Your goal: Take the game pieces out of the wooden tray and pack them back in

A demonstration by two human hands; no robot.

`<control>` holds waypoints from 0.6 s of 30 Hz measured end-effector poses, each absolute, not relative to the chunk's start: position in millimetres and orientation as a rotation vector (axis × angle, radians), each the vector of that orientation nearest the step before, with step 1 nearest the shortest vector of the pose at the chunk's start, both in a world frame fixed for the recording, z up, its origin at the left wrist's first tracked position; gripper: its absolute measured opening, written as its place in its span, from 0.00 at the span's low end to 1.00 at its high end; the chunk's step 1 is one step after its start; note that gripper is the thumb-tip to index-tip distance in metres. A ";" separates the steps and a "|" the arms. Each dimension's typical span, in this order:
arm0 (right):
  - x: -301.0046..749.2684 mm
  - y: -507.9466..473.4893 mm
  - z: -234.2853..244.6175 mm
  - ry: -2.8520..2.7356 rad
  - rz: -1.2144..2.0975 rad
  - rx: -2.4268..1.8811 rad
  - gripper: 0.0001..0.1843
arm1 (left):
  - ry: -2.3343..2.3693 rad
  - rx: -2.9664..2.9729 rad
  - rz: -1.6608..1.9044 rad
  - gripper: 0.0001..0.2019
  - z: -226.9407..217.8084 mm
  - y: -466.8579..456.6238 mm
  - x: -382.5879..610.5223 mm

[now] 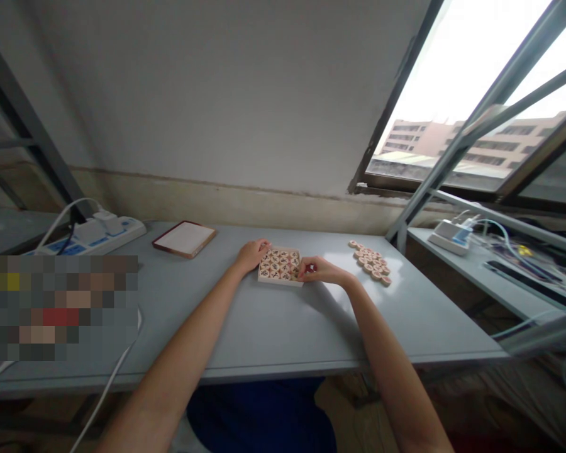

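Your right hand (pixel 324 270) curls its fingers at the right edge of the open box (pixel 280 282) (whether they pinch anything, I can't tell), while your left touches the far-left corner, its hold equally unclear. Between your hands, round pieces (pixel 276 265) sit in rows; loose pieces (pixel 371 261) cluster rightward on the grey table (pixel 283 343).

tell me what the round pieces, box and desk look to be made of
Round pieces: likely wood, pale tan, seemingly matt, with dark characters. Box: perhaps card or plastic, with thin, plain off-white walls. Desk: maybe laminated board, smooth grey with soft sheen.
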State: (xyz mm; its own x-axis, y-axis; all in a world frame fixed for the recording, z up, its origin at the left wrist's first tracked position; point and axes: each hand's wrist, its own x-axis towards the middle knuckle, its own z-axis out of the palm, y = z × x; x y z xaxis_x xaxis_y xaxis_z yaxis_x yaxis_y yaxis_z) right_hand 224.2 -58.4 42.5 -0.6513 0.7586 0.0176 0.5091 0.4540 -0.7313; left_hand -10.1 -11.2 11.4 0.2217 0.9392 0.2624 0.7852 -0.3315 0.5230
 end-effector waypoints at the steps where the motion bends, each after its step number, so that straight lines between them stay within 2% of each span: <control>1: 224.6 -58.2 42.8 -2.380 1.022 -1.058 0.10 | 1.620 2.223 0.787 0.19 11.2 -11.2 -10.2; 6: 225.5 -56.5 41.4 -2.387 1.028 -1.006 0.08 | 1.600 2.265 0.808 0.19 9.0 -9.6 -10.4; 18: 218.3 -63.0 47.0 -2.392 0.900 -1.030 0.11 | 1.618 2.244 0.794 0.19 10.1 -10.3 -10.5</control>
